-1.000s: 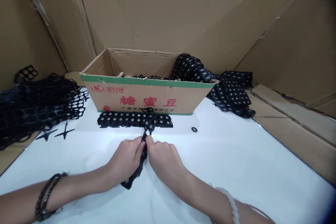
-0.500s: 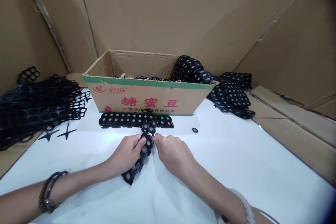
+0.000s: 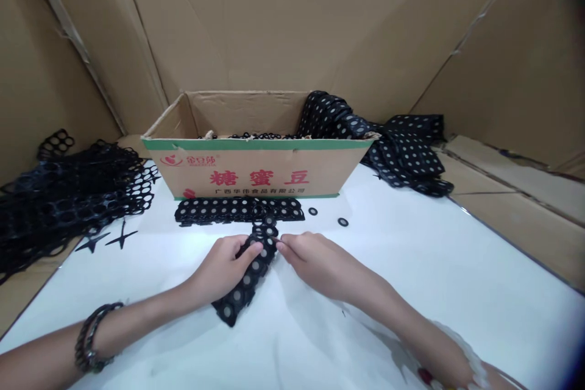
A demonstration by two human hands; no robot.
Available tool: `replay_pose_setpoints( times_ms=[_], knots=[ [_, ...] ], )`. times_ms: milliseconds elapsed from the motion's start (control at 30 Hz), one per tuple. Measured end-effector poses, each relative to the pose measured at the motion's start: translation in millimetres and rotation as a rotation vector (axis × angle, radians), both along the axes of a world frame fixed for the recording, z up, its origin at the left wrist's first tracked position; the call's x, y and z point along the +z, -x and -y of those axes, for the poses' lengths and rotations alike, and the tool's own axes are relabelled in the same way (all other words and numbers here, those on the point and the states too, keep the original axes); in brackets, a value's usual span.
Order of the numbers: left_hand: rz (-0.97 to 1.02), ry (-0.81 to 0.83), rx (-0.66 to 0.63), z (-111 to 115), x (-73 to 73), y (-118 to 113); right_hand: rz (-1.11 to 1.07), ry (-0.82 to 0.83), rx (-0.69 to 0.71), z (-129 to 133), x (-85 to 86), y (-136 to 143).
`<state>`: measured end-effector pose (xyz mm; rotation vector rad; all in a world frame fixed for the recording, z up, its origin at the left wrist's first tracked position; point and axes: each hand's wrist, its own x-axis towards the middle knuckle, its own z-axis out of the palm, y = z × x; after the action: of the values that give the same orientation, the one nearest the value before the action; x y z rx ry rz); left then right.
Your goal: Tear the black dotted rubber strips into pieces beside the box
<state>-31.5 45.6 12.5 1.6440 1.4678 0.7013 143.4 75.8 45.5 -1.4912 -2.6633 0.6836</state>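
Observation:
My left hand (image 3: 231, 268) is closed on a black strip with light round discs (image 3: 247, 280), which slants down towards me over the white table. The thumb lies on top of the strip. At the strip's upper end my right hand (image 3: 311, 256) is closed in a pinch around a small, thin item at the strip's edge, too small to make out. Behind both hands, another dotted black strip (image 3: 219, 209) lies along the front of the cardboard box (image 3: 256, 164). Two loose black rings with light centres, one ring (image 3: 312, 211) and another ring (image 3: 342, 222), rest right of it.
Black perforated netting (image 3: 82, 183) is heaped at the left, with black star-shaped scraps (image 3: 122, 235) beside it. Dotted black sheets (image 3: 406, 155) hang over the box's right end onto the white table (image 3: 411, 256). Cardboard walls (image 3: 274, 24) surround the table.
A second loose ring now lies near the box. My right hand has shifted slightly right, and more of the held strip's dotted face shows. The view has moved a little.

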Motion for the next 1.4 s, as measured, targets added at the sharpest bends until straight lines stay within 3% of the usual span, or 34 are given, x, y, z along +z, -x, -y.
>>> replay_pose_setpoints(
  times_ms=[133,500,733,900,1033,1233,1400],
  knots=[
    [0.013,0.041,-0.068,-1.0,1.9,2.0,0.024,0.005,0.019,4.5,1.6,-3.9],
    [0.036,0.099,-0.049,0.3,-1.9,2.8,0.119,-0.096,0.096,12.5,0.1,-2.1],
    [0.17,0.195,-0.121,-2.2,3.4,5.0,0.132,-0.138,0.124,14.9,1.6,-5.3],
    [0.155,0.248,-0.149,-5.0,2.7,6.7,0.172,-0.135,0.13,18.0,2.5,-4.4],
    [0.081,0.171,-0.099,-3.0,-1.3,4.0,0.228,-0.211,0.089,24.4,-2.9,3.6],
    [-0.048,-0.055,0.075,6.2,-6.3,-4.1,0.321,-0.391,0.0,30.2,-27.8,25.1],
    [-0.158,-0.137,0.147,9.6,-9.8,-5.4,0.315,-0.424,-0.046,25.4,-35.1,36.9]
  ],
)
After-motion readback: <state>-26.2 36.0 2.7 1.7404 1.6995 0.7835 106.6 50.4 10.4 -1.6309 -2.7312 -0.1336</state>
